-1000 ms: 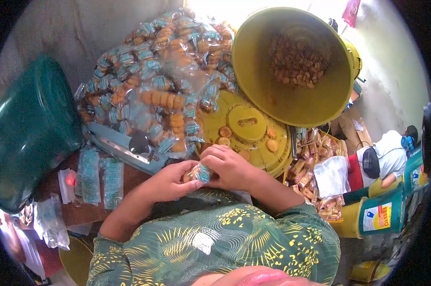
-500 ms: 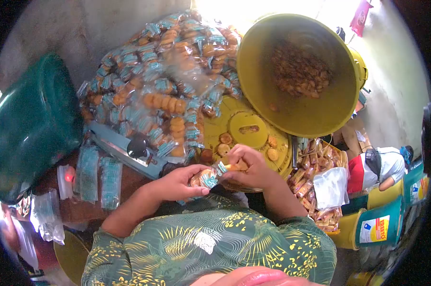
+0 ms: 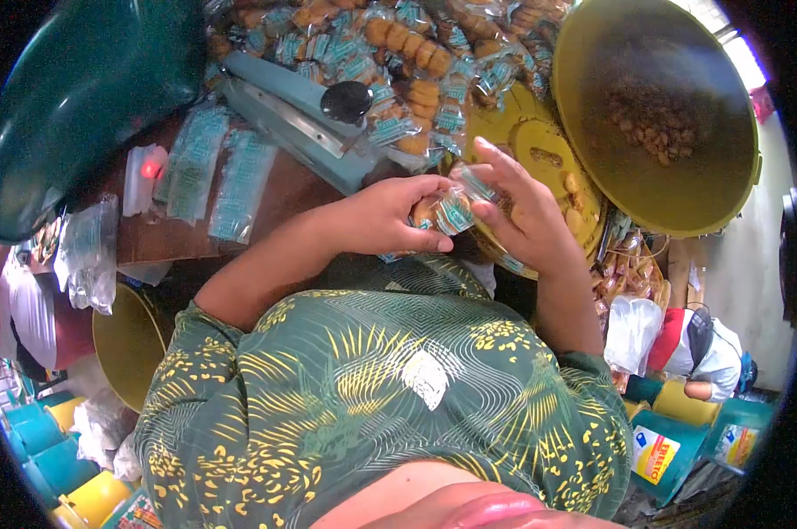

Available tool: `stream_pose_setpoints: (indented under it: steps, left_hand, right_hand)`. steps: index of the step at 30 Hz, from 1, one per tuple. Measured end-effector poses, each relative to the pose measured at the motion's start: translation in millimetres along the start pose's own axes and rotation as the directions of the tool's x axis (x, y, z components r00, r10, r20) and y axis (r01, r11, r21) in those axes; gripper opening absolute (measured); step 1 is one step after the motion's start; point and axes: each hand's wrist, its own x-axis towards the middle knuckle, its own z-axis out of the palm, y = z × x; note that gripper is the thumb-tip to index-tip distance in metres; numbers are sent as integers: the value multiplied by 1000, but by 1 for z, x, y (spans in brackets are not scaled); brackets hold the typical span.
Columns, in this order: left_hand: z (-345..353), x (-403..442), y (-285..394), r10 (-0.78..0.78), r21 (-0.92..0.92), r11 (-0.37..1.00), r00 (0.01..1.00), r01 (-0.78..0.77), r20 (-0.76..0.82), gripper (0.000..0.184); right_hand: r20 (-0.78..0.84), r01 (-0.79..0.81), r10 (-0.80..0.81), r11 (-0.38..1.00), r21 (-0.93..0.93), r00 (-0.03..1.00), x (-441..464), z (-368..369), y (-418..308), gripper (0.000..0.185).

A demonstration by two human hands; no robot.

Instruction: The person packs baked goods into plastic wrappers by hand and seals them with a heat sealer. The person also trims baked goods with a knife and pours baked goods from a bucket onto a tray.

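Observation:
My left hand [image 3: 389,216] is wrapped round a small clear packet [image 3: 442,213] with teal print and round golden biscuits inside. At the open end of the packet is my right hand [image 3: 526,207], its fingers apart and the plastic against them near the thumb. Just beyond the hands lies a yellow lid [image 3: 539,132] with a few loose biscuits on it. A grey-blue sealer [image 3: 297,123] with a black knob is to the left of the hands. Behind it rises a heap of filled biscuit packets [image 3: 411,48].
Flat printed wrappers [image 3: 239,187] lie on the brown table [image 3: 164,238]. A large green tub [image 3: 81,97] stands at left, and a yellow tub [image 3: 619,53] holding biscuits at right. Wrapped snacks [image 3: 632,264] are at the right. A person [image 3: 698,348] is beyond them; another [image 3: 32,309] is at far left.
The view has shifted, so the scene sits lower and farther right. My right hand has opened its fingers at the packet's end; half a second ago they were closed round a biscuit.

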Motion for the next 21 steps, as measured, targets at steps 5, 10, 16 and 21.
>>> stream_pose_setpoints:
  steps: [5,10,16,21]
  left_hand:
    - [-14,-26,-25,206,-512,850,973,-124,106,68]
    - [-17,-45,-32,204,-703,695,979,-148,-5,78]
    - [-25,-69,-19,-26,-273,962,997,6,-70,66]
    - [-37,-74,-33,-40,-94,995,981,23,-189,63]
  right_hand:
    - [-161,297,-255,882,366,953,-3,20,-35,72]
    - [-245,160,-126,979,125,961,24,39,-26,76]
    - [-91,-107,116,990,94,989,41,56,-15,70]
    - [-26,-232,256,910,344,966,60,81,9,71]
